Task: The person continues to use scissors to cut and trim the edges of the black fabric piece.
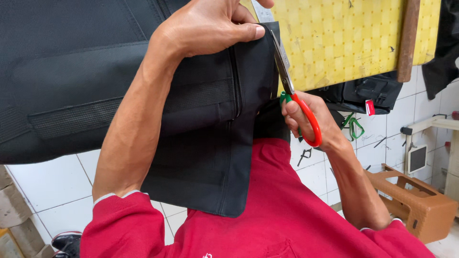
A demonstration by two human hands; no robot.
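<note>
Black fabric bag [205,124] lay over the yellow table [344,43] edge, pinned by left hand [210,24] with fingers pressed flat; right hand [306,114] gripped red-handled scissors [291,91] at its right edge, brown stool [416,200] nearby.

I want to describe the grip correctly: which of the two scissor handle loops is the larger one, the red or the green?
The red loop is larger: a long oval by the right hand. The green loop is a small ring near the pivot.
</note>
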